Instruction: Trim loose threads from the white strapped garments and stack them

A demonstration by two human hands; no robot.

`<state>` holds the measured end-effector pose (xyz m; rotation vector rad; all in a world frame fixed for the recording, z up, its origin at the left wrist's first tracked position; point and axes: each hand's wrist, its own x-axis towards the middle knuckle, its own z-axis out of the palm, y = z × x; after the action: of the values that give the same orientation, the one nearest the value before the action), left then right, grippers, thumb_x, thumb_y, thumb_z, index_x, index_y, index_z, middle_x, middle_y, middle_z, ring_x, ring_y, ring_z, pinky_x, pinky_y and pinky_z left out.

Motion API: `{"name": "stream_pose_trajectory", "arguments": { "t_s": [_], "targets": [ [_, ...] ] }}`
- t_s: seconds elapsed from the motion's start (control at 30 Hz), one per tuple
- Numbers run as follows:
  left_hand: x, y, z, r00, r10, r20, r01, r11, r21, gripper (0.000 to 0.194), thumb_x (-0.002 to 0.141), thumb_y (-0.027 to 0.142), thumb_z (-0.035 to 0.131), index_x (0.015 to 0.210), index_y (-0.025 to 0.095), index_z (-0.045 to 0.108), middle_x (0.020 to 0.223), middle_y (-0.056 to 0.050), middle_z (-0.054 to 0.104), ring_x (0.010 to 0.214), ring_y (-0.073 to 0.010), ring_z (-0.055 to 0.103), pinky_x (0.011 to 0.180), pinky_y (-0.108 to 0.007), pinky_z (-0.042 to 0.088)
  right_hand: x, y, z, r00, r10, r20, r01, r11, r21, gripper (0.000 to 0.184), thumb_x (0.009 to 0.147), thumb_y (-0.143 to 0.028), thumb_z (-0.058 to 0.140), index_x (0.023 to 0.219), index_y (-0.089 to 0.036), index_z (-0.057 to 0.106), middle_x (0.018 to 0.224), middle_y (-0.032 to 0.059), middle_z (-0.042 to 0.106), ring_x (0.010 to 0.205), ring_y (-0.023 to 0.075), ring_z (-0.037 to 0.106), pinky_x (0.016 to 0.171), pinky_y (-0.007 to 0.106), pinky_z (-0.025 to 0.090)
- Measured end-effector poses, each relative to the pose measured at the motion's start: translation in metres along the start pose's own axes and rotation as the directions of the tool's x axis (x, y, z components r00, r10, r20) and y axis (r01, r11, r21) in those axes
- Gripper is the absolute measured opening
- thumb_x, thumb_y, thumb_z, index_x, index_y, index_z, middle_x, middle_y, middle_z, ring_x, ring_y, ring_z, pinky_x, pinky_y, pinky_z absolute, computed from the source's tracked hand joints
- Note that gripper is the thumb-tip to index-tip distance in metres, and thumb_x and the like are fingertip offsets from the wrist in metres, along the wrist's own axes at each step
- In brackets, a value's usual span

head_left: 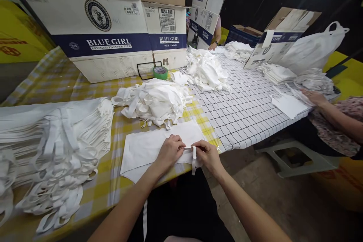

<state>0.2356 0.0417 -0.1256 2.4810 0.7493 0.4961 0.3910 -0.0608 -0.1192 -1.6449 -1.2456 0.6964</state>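
A flat white cloth bag (141, 149) lies at the near edge of the yellow checked table, its layers slightly offset at the lower edge. My left hand (171, 152) rests on it, with fingertips closed on its near edge. Just to the right, my right hand (208, 157) pinches the same edge beside a narrow white strap (194, 160), which hangs down from the fingers. The two sets of fingertips are close together. What exactly lies between them is too small to make out.
To the left, a thick stack of white cloth bags (56, 124) trails looped straps. Heaped white cloth (155, 100) lies beyond my hands, near green tape (160, 72) and a large carton (113, 41). On the right, a co-worker's hand (314, 96) touches white cloth (290, 104).
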Motion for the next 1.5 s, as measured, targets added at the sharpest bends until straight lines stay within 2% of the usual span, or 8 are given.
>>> {"name": "stream_pose_trajectory", "arguments": {
  "t_s": [0.1, 0.23, 0.7, 1.0, 1.2, 1.37, 1.5],
  "targets": [
    [0.0, -0.003, 0.001, 0.998, -0.055, -0.001, 0.055, 0.991, -0.119, 0.012, 0.079, 0.019, 0.056, 0.08, 0.021, 0.068, 0.083, -0.002, 0.059, 0.085, -0.0174, 0.05, 0.08, -0.033, 0.039, 0.011, 0.002, 0.005, 0.997, -0.071, 0.035, 0.074, 0.994, -0.082, 0.016, 0.076, -0.015, 0.053, 0.075, -0.02, 0.068, 0.072, 0.0009, 0.058, 0.063, 0.0123, 0.052, 0.057, 0.022, 0.039],
    [0.002, -0.004, -0.001, 0.997, -0.08, 0.008, 0.08, 0.976, -0.204, 0.012, 0.08, 0.024, 0.056, 0.078, 0.021, 0.068, 0.082, -0.001, 0.059, 0.084, -0.0172, 0.05, 0.08, -0.033, 0.038, 0.021, 0.003, 0.007, 0.991, -0.091, 0.096, 0.105, 0.983, -0.15, 0.018, 0.075, -0.012, 0.051, 0.074, -0.02, 0.068, 0.07, 0.0004, 0.057, 0.064, 0.0121, 0.052, 0.058, 0.022, 0.038],
    [-0.001, -0.002, -0.007, 0.993, -0.116, 0.005, 0.113, 0.952, -0.285, 0.013, 0.079, 0.026, 0.057, 0.074, 0.02, 0.068, 0.081, -0.001, 0.059, 0.085, -0.0173, 0.051, 0.08, -0.032, 0.039, 0.022, -0.002, 0.006, 0.988, -0.068, 0.138, 0.097, 0.973, -0.21, 0.017, 0.074, -0.013, 0.049, 0.074, -0.019, 0.065, 0.071, 0.0006, 0.057, 0.065, 0.0127, 0.052, 0.059, 0.023, 0.038],
    [0.0, 0.0, -0.003, 0.992, -0.123, -0.016, 0.115, 0.962, -0.248, 0.015, 0.08, 0.025, 0.055, 0.074, 0.02, 0.068, 0.08, -0.001, 0.06, 0.085, -0.0172, 0.051, 0.08, -0.032, 0.039, 0.017, -0.002, 0.016, 0.994, -0.094, 0.055, 0.103, 0.972, -0.212, 0.017, 0.075, -0.015, 0.049, 0.072, -0.019, 0.065, 0.068, 0.0006, 0.054, 0.06, 0.0117, 0.05, 0.055, 0.023, 0.037],
    [-0.002, -0.001, 0.002, 0.992, -0.118, -0.046, 0.107, 0.974, -0.2, 0.014, 0.08, 0.024, 0.056, 0.073, 0.02, 0.067, 0.08, -0.001, 0.06, 0.084, -0.0166, 0.05, 0.081, -0.032, 0.038, 0.013, -0.001, 0.029, 0.994, -0.098, -0.041, 0.09, 0.983, -0.162, 0.018, 0.075, -0.015, 0.048, 0.072, -0.019, 0.066, 0.07, 0.0011, 0.055, 0.064, 0.0128, 0.051, 0.058, 0.023, 0.038],
    [-0.003, -0.001, 0.004, 0.991, -0.116, -0.063, 0.103, 0.979, -0.177, 0.015, 0.079, 0.024, 0.056, 0.07, 0.019, 0.066, 0.079, -0.001, 0.06, 0.083, -0.0167, 0.05, 0.079, -0.033, 0.037, 0.01, -0.003, 0.03, 0.997, -0.033, -0.067, 0.027, 0.996, -0.085, 0.015, 0.075, -0.022, 0.053, 0.072, -0.018, 0.067, 0.066, 0.0002, 0.055, 0.062, 0.0128, 0.049, 0.058, 0.023, 0.039],
    [-0.003, 0.0, 0.002, 0.994, -0.098, -0.044, 0.088, 0.979, -0.185, 0.013, 0.077, 0.028, 0.059, 0.073, 0.022, 0.069, 0.081, -0.001, 0.06, 0.086, -0.0177, 0.05, 0.081, -0.034, 0.039, -0.002, -0.013, 0.02, 0.981, 0.195, 0.011, -0.195, 0.977, 0.085, 0.026, 0.08, -0.038, 0.052, 0.08, -0.017, 0.067, 0.071, 0.0021, 0.062, 0.065, 0.015, 0.054, 0.057, 0.024, 0.041]
  ]
}}
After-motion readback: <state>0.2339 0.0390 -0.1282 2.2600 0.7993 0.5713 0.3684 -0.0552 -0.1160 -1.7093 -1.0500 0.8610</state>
